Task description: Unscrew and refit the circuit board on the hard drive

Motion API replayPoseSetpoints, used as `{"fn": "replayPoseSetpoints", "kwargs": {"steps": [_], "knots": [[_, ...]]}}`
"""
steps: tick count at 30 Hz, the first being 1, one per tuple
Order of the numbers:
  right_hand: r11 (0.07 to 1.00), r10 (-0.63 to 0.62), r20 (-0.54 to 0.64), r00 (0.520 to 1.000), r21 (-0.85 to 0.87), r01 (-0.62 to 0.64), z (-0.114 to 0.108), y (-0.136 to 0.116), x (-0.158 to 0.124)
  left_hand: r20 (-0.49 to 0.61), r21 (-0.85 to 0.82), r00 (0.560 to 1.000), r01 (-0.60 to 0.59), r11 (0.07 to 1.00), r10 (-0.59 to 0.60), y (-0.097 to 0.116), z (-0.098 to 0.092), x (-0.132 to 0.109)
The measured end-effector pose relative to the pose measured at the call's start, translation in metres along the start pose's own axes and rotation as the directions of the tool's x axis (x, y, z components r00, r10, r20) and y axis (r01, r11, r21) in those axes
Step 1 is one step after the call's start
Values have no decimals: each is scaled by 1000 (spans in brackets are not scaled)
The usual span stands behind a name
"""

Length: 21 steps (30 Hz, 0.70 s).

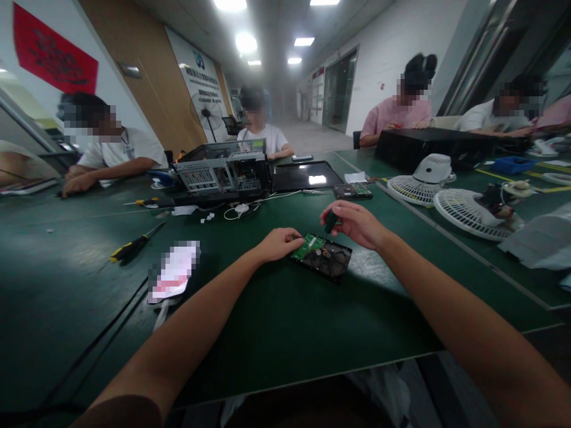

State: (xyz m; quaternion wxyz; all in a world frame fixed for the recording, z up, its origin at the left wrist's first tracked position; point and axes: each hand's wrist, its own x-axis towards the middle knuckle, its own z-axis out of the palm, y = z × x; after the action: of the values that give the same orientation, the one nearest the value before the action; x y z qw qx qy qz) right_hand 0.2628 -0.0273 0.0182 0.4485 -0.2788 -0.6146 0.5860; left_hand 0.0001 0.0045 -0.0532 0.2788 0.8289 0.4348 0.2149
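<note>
1. The hard drive (329,260) lies flat on the table (267,333), nearer the wearer than the open computer case (223,173) and to its right.
2. The left hand (276,244) rests at the drive's case-side end, thumb by the corner, probably to steady it; I cannot tell whether its fingers pinch the edge or only press it.
3. The right hand (354,223), farther right of the case, has its fingers closed around a small dark green piece (331,222), held just above the drive's far edge; what it is cannot be made out.
4. The drive's long axis slants from the end nearer the case towards the near right. Its green circuit board faces up at the case-side end, which presumably leaves that face within easy reach.
5. A screwdriver (130,247) lies nearer the wearer than the case, to its left.
</note>
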Motion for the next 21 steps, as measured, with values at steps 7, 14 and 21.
{"fn": "replayPoseSetpoints", "kwargs": {"steps": [7,14,21], "knots": [[996,54,15,998,71,-54,-2,2,1,9,-4,1000,1,1000,-1,0,0,0],[999,46,-11,999,12,-46,-2,-1,1,19,-35,1000,-13,999,14,-2,0,0],[998,23,57,998,56,-26,-2,4,3,-4,-19,999,-33,999,33,-5,2,1]]}}
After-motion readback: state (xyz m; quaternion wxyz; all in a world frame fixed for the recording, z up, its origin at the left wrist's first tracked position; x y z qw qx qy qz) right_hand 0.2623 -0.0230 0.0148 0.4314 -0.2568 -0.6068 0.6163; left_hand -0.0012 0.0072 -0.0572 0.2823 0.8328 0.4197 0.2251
